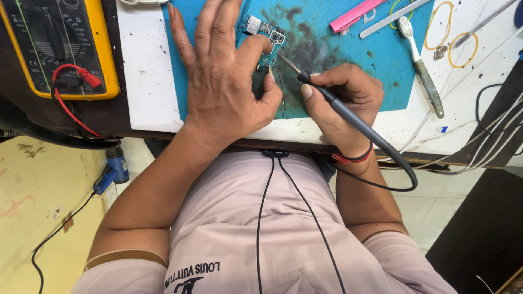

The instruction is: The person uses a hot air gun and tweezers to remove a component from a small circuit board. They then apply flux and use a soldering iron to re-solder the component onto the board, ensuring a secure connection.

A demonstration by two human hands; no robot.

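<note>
The light, fragile circuit board is pinned flat at its edges by the left hand; the soldering iron is gripped pen-style by the right hand.

Bright even light, sharp, soft shadows

A white bench carries a blue mat; left of the mat a multimeter, right a toothbrush.
</note>
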